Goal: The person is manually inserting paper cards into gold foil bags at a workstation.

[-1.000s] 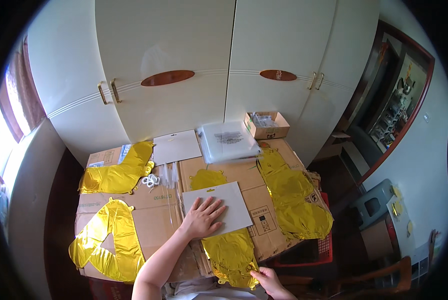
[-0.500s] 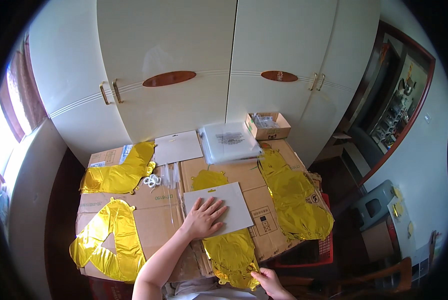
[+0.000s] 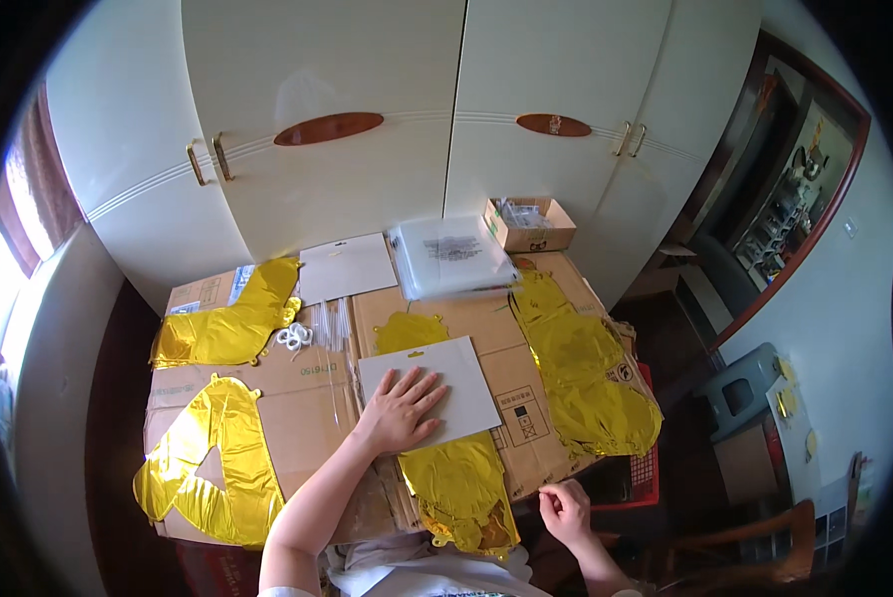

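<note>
Left hand point(image 3: 404, 406) flat, fingers spread, palm down on white card sheet point(image 3: 442, 391), gripping nothing, just pressing. Sheet lies mid-table on flattened cardboard point(image 3: 307, 393), covering the middle of a gold foil balloon point(image 3: 456, 483); balloon's top pokes out beyond the sheet's far edge, lower part runs to the near table edge. Right hand point(image 3: 564, 507) off the table's near right corner, fingers curled in, fingertips pinched together; can't tell if anything is in them. More gold foil balloons: one far left point(image 3: 229, 323), one near left point(image 3: 213, 458), a long one down the right side point(image 3: 581, 373). Small white rings point(image 3: 294, 336) just beside the far-left balloon. Second white sheet point(image 3: 347, 267) and stack of clear plastic bags point(image 3: 451, 257) at far edge, open cardboard box point(image 3: 528, 225) beyond them, against white cupboard doors point(image 3: 367, 119).
</note>
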